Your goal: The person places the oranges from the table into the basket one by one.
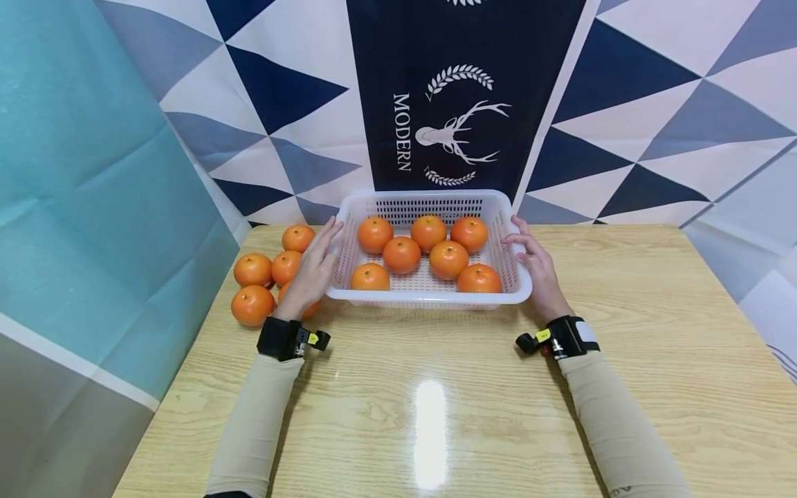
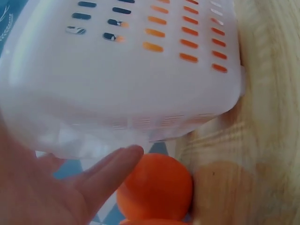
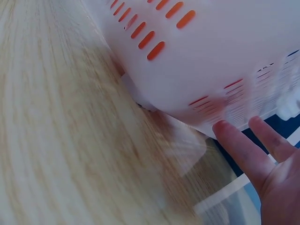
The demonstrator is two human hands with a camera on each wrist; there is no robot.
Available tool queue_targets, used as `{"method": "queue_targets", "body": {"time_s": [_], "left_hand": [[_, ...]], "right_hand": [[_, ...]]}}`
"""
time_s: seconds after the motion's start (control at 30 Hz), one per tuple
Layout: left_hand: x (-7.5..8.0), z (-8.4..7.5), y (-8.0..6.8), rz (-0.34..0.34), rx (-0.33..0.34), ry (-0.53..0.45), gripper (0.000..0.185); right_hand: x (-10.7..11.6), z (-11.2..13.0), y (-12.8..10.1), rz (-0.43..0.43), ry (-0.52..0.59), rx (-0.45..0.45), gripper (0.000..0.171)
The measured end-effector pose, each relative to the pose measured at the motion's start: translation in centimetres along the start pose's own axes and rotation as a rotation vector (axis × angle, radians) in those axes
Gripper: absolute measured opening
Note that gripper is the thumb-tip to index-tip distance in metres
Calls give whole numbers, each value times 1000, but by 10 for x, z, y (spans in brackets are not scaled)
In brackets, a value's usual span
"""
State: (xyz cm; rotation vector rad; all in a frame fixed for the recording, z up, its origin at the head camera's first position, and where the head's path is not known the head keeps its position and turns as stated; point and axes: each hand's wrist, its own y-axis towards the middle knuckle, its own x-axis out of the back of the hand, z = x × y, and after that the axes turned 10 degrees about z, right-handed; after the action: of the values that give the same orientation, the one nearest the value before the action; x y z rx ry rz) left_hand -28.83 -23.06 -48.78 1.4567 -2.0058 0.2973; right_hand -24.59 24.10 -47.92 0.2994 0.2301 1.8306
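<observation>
A white plastic basket with slotted walls stands on the table, several oranges spread over its floor. My left hand is at the basket's left end, its fingers extended along the outside of the rim. In the left wrist view its fingertips are close under the rim, near a loose orange. At the opposite end is my right hand, with some fingers overlapping the rim. Its slightly bent fingers reach to the outer wall in the right wrist view.
Several more oranges lie on the wooden table left of the basket, partly behind my left hand. A patterned cloth hangs right behind the basket, and a teal cloth borders the table's left side.
</observation>
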Motion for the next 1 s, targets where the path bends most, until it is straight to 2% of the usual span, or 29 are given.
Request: {"method": "queue_targets", "body": {"time_s": [0.07,0.17,0.23,0.4,0.47,0.63,0.87,1.0], "left_hand": [[1,7,3,-9,-6,17,66],[4,7,5,-31,-3,45,67],[8,-9,2,-45,6,48,68],[25,-80,-23,-76,47,54,70],[32,-96,-33,-90,56,87,69],[46,-94,-49,-95,69,155,68],[76,-94,-79,-82,144,219,64],[90,-93,-89,-42,183,273,57]], "right_hand": [[1,0,-1,1,6,-1,36],[2,0,-4,-3,13,-3,38],[3,0,-4,-10,16,-4,40],[2,-1,-3,-20,-10,-2,44],[1,-2,-2,-19,-29,-5,44],[0,-5,0,-17,-18,-5,42],[0,-6,0,-15,3,2,41],[1,-5,-1,-14,-3,0,41]]}}
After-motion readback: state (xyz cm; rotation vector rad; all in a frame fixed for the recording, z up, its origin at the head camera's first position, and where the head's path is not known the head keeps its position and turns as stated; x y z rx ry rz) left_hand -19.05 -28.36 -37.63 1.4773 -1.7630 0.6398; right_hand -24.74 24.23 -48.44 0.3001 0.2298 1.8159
